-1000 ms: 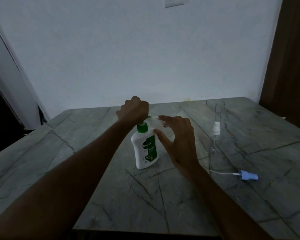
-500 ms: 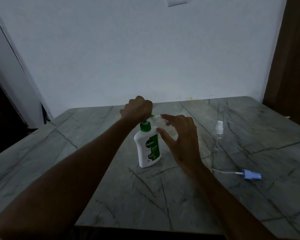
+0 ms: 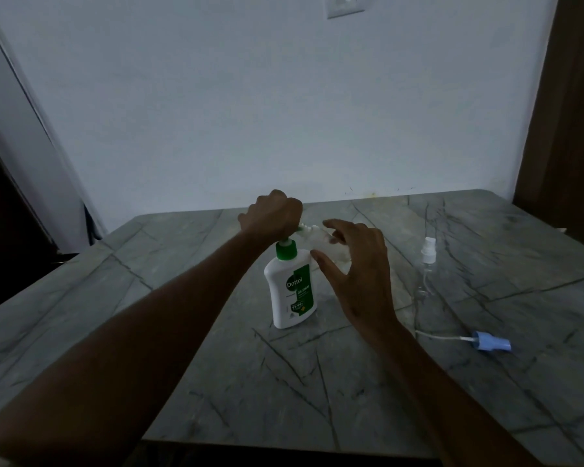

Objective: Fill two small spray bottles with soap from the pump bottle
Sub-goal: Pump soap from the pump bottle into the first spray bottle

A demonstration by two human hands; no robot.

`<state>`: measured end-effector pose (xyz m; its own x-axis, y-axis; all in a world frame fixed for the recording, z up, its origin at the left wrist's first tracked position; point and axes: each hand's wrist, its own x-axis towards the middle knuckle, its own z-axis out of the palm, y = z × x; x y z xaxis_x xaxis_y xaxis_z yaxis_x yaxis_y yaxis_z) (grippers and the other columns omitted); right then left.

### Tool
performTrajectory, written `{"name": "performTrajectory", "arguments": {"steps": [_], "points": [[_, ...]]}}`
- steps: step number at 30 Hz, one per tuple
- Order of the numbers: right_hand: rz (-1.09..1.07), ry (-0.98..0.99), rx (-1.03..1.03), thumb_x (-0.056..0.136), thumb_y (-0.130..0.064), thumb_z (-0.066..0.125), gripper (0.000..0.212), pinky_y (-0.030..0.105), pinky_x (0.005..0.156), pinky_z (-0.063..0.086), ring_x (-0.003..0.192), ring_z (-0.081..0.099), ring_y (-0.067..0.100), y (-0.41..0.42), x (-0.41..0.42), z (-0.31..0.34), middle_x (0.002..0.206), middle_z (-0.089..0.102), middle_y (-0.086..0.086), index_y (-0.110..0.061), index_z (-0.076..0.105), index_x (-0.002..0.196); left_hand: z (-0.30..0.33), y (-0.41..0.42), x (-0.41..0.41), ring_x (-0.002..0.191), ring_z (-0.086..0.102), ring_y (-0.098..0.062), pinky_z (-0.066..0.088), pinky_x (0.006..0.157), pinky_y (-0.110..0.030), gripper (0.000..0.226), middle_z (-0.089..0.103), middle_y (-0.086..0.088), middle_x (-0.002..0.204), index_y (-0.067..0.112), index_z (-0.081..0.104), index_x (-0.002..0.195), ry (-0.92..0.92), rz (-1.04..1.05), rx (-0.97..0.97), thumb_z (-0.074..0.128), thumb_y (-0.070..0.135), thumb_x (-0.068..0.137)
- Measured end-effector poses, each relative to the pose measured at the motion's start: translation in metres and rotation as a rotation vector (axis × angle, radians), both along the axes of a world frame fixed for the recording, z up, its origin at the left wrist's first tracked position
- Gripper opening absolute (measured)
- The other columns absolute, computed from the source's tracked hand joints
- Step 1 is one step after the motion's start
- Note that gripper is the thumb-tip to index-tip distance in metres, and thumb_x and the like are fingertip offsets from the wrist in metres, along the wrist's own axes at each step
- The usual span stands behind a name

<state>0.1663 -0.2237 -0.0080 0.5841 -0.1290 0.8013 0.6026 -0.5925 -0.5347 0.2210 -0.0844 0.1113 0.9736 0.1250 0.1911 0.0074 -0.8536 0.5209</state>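
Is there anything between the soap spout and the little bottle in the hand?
Nothing visible. The right hand holds the clear bottle right at the pump bottle spout, which the left hand presses.

dim room; grey veined stone surface [image 3: 368,399] against pale bare wall [image 3: 250,112], switch plate [image 3: 345,5] above, dark wooden door [image 3: 570,129] at right.
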Motion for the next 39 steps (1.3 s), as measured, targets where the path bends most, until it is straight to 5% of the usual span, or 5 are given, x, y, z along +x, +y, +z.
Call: {"name": "performTrajectory", "arguments": {"steps": [5, 25, 30, 35, 39], "points": [[0.005, -0.035, 0.021, 0.089, -0.04, 0.074, 0.034, 0.043, 0.087, 0.047, 0.102, 0.051, 0.01, 0.001, -0.001, 0.002, 0.108, 0.061, -0.011, -0.024, 0.06, 0.115, 0.009, -0.001, -0.003, 0.098, 0.068, -0.031, 0.05, 0.1, -0.053, 0.015, 0.069, -0.01, 0.095, 0.012, 0.057, 0.084, 0.013, -0.016, -0.006, 0.05, 0.023, 0.091], [0.015, -0.003, -0.011, 0.092, -0.048, 0.065, 0.037, 0.044, 0.09, 0.046, 0.106, 0.052, 0.013, -0.002, 0.0, -0.002, 0.112, 0.063, -0.009, -0.025, 0.062, 0.12, -0.008, 0.008, 0.017, 0.085, 0.065, -0.025, 0.057, 0.092, -0.054, 0.025, 0.065, -0.006, 0.095, 0.013, 0.058, 0.081, 0.013, -0.036, 0.074, 0.05, 0.036, 0.083], [0.011, -0.018, 0.006, 0.091, -0.044, 0.069, 0.035, 0.043, 0.09, 0.045, 0.106, 0.051, 0.011, -0.002, -0.001, -0.001, 0.113, 0.063, -0.011, -0.026, 0.062, 0.121, 0.002, 0.004, 0.005, 0.083, 0.059, -0.024, 0.052, 0.097, -0.052, 0.019, 0.061, -0.005, 0.092, 0.013, 0.055, 0.079, 0.01, -0.056, 0.069, 0.053, 0.025, 0.093], [0.007, 0.002, -0.002, 0.092, -0.046, 0.069, 0.035, 0.042, 0.091, 0.045, 0.107, 0.051, 0.011, -0.003, 0.0, -0.002, 0.112, 0.062, -0.013, -0.028, 0.061, 0.122, 0.0, 0.002, 0.011, 0.09, 0.065, -0.028, 0.054, 0.098, -0.057, 0.031, 0.063, -0.007, 0.095, 0.011, 0.059, 0.08, 0.019, -0.075, 0.048, 0.045, 0.037, 0.071], [0.007, 0.011, -0.01, 0.092, -0.048, 0.067, 0.037, 0.043, 0.091, 0.045, 0.107, 0.05, 0.011, -0.003, 0.001, -0.004, 0.114, 0.062, -0.011, -0.027, 0.061, 0.123, -0.008, 0.008, 0.016, 0.087, 0.066, -0.027, 0.057, 0.092, -0.054, 0.023, 0.066, -0.009, 0.1, 0.013, 0.058, 0.079, 0.037, -0.094, 0.099, 0.054, 0.036, 0.081]]}}
